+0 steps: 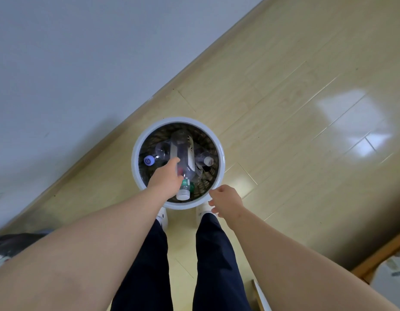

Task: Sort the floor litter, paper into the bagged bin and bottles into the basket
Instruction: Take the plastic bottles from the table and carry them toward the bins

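The round white-rimmed basket point(219, 151) with dark mesh walls stands on the wooden floor by my feet. Several clear plastic bottles lie inside it, one with a purple-blue cap point(149, 160) and one with a white cap point(208, 161). On top, a long clear bottle point(183, 149) with a white cap and green label points toward me. My left hand point(166, 179) reaches into the basket and holds this bottle near its neck, fingers partly hidden beneath it. My right hand point(226, 200) hovers at the basket's near rim, loosely curled and empty.
A white wall and baseboard run diagonally behind the basket. A dark bagged bin point(12, 243) shows at the lower left edge. Wooden furniture point(383, 257) sits at the lower right, a white board edge point(260, 297) near my right leg. Bare floor spreads to the right.
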Demonstrator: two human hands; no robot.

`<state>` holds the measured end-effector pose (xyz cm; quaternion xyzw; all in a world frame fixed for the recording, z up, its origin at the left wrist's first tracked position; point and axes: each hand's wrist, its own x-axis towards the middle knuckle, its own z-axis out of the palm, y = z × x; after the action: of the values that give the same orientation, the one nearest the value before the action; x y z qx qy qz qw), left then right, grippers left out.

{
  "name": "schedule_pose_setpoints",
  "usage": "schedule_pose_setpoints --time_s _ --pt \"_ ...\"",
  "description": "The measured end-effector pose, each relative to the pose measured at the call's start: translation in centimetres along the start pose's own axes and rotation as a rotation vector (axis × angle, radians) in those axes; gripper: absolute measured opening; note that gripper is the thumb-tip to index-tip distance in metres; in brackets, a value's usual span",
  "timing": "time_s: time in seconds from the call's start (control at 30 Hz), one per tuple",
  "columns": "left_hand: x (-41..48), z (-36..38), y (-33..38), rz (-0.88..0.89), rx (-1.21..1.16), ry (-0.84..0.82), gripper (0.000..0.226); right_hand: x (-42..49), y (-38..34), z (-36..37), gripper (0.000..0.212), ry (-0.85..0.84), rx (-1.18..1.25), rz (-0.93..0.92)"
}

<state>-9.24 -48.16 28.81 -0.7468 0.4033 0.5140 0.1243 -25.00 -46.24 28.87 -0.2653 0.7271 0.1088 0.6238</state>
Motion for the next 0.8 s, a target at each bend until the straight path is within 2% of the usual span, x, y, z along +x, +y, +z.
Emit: schedule_pose_setpoints --time_s 0.17,0.43,0.57,0.8 --pt "-0.3 -0.3 1.7 -0.042 -0.063 -0.009 0.036 -0.9 -0.5 0.0 0.016 -0.007 -0.005 0.017" --pt "-6.6 -4.9 4.4 -0.024 -0.346 -0.005 0.019 -7.9 -5.2 -1.8 0.023 0.024 0.089 -0.039" --pt "-11.7 -9.2 7.2 0.073 -0.428 0.056 0.011 -14.3 -8.3 -3.2 0.025 0.042 0.378 -0.093" --pt "-20.2 -16.4 11.8 0.348 -0.515 0.049 0.015 -24.5 -12.5 -4.4 0.012 0.175 0.824 -0.257"
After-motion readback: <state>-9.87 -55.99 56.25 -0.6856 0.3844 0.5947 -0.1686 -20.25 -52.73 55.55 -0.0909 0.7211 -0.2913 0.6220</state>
